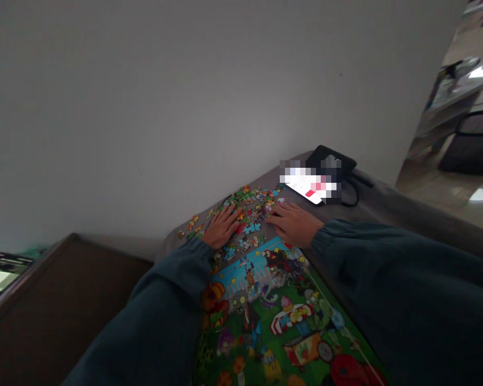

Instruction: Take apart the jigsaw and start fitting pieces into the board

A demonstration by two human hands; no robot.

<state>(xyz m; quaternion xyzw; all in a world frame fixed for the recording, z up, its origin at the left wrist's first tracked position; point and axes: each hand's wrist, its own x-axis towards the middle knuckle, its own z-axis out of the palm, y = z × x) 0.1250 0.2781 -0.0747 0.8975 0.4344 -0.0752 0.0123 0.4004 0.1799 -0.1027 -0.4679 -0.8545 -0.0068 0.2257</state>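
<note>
Loose jigsaw puzzle pieces (pixel 253 228) lie in a scattered pile on a grey cloth-covered surface. My left hand (pixel 222 227) rests flat at the left of the pile, its fingers spread over some pieces. On the right side of the pile, my right hand (pixel 295 222) touches pieces with its fingertips; the fingers are slightly bent and I see nothing held in them. Below both hands lies a panel with a cartoon picture (pixel 282 321), showing a green lawn, a food cart and blue sky. My left sleeve covers part of its left edge.
A lit phone (pixel 306 185) lies right of the pile, against a black flat object (pixel 334 163) with a cable. A pale wall (pixel 209 107) rises directly behind. A brown panel (pixel 68 289) stands at the left, and a dark chair (pixel 473 145) is at the far right.
</note>
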